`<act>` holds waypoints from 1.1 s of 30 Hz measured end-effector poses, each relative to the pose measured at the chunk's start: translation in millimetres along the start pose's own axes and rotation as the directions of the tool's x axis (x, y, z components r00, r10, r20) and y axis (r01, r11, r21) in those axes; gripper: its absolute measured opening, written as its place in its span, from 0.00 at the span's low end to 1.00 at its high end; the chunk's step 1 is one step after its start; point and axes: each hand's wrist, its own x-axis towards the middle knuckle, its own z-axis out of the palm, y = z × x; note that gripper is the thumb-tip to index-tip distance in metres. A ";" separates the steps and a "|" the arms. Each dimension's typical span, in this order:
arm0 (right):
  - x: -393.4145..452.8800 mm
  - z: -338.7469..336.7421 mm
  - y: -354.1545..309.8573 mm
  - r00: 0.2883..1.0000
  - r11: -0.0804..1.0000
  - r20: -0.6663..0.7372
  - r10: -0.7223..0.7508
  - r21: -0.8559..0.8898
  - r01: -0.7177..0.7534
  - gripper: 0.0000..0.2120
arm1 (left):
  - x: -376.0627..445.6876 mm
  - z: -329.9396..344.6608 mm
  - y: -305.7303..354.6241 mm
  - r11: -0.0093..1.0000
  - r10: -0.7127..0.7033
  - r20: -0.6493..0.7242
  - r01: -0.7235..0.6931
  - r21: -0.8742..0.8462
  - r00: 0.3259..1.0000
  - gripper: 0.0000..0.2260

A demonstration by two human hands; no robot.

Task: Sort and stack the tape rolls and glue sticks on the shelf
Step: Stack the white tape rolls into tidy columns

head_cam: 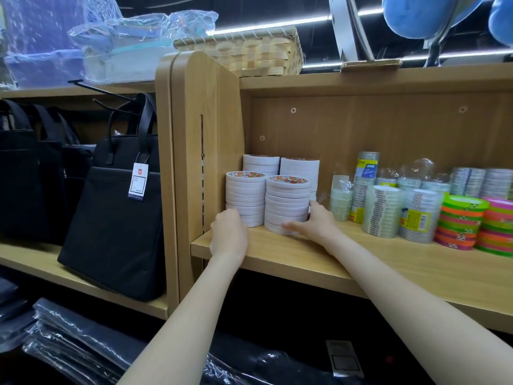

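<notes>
Several stacks of white tape rolls stand at the left end of a wooden shelf [319, 262]. My left hand [229, 234] rests against the bottom of the front left stack [245, 197], fingers curled round its base. My right hand [315, 222] grips the bottom of the front right stack [287, 202], thumb in front and fingers round its right side. Two more white stacks [298, 169] stand behind. To the right stand packs of clear tape rolls [384, 211] and stacks of green, orange and pink tape rolls [462, 222]. No glue sticks can be made out.
A wooden side panel [205, 140] closes the shelf on the left. Black bags [116, 212] with a price tag hang on the neighbouring shelf at left. A woven basket [249, 54] and plastic-wrapped goods sit on top. Wrapped dark items lie below.
</notes>
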 end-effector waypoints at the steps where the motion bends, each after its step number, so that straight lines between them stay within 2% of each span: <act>1: -0.8 0.1 -0.3 1.000 1.000 -0.004 0.003 -0.007 -0.003 0.33 | 0.0 -0.1 -0.1 1.000 0.001 0.005 -0.001 -0.002 1.000 0.06; 5: -6.4 -2.8 -1.9 0.999 1.000 0.037 0.028 0.003 -0.028 0.38 | -1.1 -1.8 0.2 1.000 -0.002 0.009 0.003 -0.022 1.000 0.07; 8: -15.4 -16.1 0.6 0.997 0.997 0.026 0.073 0.030 -0.074 0.43 | -7.2 -5.8 2.9 0.993 0.025 -0.055 -0.031 -0.110 0.998 0.11; 11: -27.0 -40.5 11.8 0.995 0.996 -0.030 0.090 -0.005 -0.091 0.38 | -11.4 -7.9 8.9 0.977 0.068 -0.100 -0.087 -0.195 0.993 0.16; 14: -41.4 -70.8 25.2 0.994 0.997 -0.080 0.072 -0.024 -0.074 0.33 | -15.6 -1.7 26.6 0.957 0.114 -0.089 -0.133 -0.259 0.989 0.16; 17: -55.7 -109.0 40.8 0.976 0.974 -0.206 -0.065 -0.227 0.017 0.24 | -24.1 10.2 55.3 0.932 0.172 -0.045 -0.177 -0.317 0.984 0.15; 19: -61.6 -136.7 55.5 0.946 0.890 -0.274 -0.173 -0.454 0.032 0.21 | -29.5 18.0 74.7 0.925 0.166 -0.041 -0.170 -0.339 0.985 0.14; 20: -62.7 -150.0 64.2 0.932 0.824 -0.301 -0.201 -0.566 -0.005 0.21 | -32.4 21.8 83.8 0.929 0.160 -0.053 -0.169 -0.328 0.986 0.13; 23: -65.1 -179.5 90.5 0.921 0.654 -0.375 -0.103 -0.724 -0.222 0.30 | -42.2 30.6 104.7 0.943 0.168 -0.139 -0.200 -0.264 0.976 0.13; 25: -69.3 -187.5 102.5 0.928 0.611 -0.371 -0.008 -0.737 -0.290 0.34 | -46.9 33.7 113.7 0.952 0.196 -0.208 -0.237 -0.194 0.958 0.12; 26: -70.0 -190.0 107.6 0.936 0.615 -0.352 0.011 -0.736 -0.283 0.34 | -49.3 36.6 118.5 0.942 0.258 -0.226 -0.296 -0.160 0.940 0.12; 27: -70.3 -191.3 110.9 0.946 0.633 -0.323 0.014 -0.730 -0.258 0.34 | -52.7 39.9 124.3 0.918 0.339 -0.207 -0.370 -0.141 0.918 0.12; 29: -71.5 -191.7 113.7 0.957 0.697 -0.288 -0.011 -0.689 -0.200 0.32 | -61.7 48.5 140.2 0.873 0.456 -0.063 -0.460 -0.161 0.888 0.15; 31: -71.6 -191.5 115.0 0.955 0.735 -0.292 -0.046 -0.658 -0.166 0.31 | -68.4 59.6 158.0 0.877 0.474 0.179 -0.446 -0.179 0.862 0.19; 33: -71.7 -192.5 118.4 0.959 0.739 -0.274 -0.068 -0.659 -0.136 0.32 | -70.9 71.3 174.1 0.903 0.427 0.417 -0.400 -0.154 0.802 0.24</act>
